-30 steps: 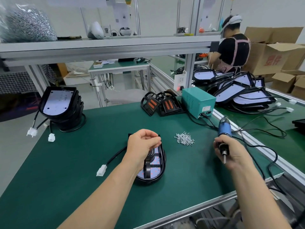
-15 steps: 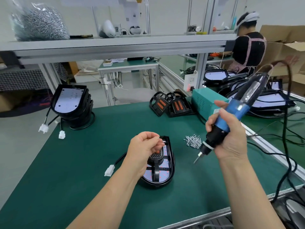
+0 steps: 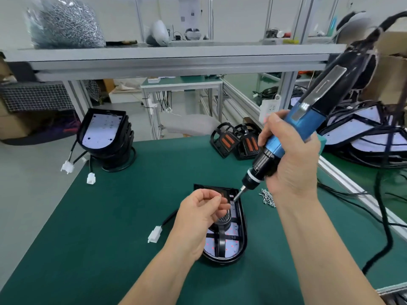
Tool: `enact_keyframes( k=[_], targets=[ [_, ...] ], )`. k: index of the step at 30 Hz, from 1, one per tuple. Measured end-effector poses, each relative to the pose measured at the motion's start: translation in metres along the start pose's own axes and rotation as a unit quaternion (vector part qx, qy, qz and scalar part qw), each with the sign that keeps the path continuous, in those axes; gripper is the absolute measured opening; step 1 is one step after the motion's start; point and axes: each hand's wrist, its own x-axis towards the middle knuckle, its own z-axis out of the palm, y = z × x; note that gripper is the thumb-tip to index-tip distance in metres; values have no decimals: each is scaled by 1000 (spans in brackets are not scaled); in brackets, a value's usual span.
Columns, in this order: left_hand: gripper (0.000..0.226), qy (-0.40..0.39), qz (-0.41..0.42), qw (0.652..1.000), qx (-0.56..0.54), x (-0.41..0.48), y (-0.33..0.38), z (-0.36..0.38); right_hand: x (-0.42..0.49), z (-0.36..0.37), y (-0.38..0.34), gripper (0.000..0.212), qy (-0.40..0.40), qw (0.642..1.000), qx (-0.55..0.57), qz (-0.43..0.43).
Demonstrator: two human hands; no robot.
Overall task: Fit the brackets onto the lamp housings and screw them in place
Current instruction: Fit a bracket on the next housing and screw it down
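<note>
Green-matted bench (image 3: 110,227) under an aluminium shelf (image 3: 176,55), with loose screws (image 3: 267,198) lying right of the work. Lamp housing (image 3: 222,259): black, open side up near the bench's front edge, white board inside, black bracket (image 3: 221,238) seated along it. The left hand (image 3: 198,219) curls over the bracket's top, whether pinching anything cannot be told, and the right hand (image 3: 293,166) grasps a blue screwdriver (image 3: 306,126), its bit at the housing's upper end. Clear bag (image 3: 66,25) on the shelf: small silver parts.
</note>
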Motion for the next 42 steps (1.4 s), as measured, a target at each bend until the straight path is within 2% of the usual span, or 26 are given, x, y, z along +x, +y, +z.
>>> enact_keyframes(
  k=[7, 14, 26, 31, 33, 35, 39, 42],
  targets=[
    [9, -37, -84, 982, -165, -3, 5, 2, -6, 16, 12, 10, 34, 999, -16, -12],
    [7, -30, -107, 966, -233, 1, 7, -3, -8, 18, 23, 15, 54, 998, -13, 1],
    [11, -14, -102, 962, -253, -7, 15, -8, -11, 26, 26, 21, 69, 998, 11, -5],
    [12, 40, -39, 978, -202, -12, 8, -7, -22, 33, 29, 17, 83, 996, -14, -13],
    [14, 48, -8, 984, -172, -15, 4, -7, -25, 35, 30, 13, 116, 993, -25, -22],
    [14, 50, 16, 987, -155, -18, 5, -8, -26, 36, 30, 19, 154, 987, -28, -22],
    [11, 74, 86, 992, -63, -19, 6, -10, -27, 32, 30, 21, 196, 980, 1, 17],
    [12, 74, 45, 988, -127, -21, 10, -12, -32, 26, 32, 16, 184, 981, 28, 48]
  ],
)
